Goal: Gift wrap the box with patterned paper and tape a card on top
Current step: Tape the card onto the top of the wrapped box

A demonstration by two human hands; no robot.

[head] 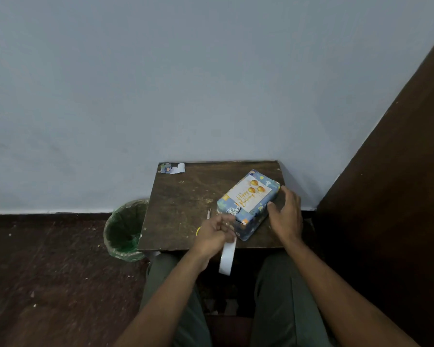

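Card [249, 194] on wrapped box [248, 221] reads "Happy Birthday" — gold script.

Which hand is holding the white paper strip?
The left hand pinches the white strip hanging off the table edge. The right hand just rests against the wrapped box.

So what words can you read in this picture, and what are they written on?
"Happy Birthday" in gold script, on the white card lying on top of the wrapped box.
The wrapping paper shows pictures only; any print there is too small to read.
No other words show.
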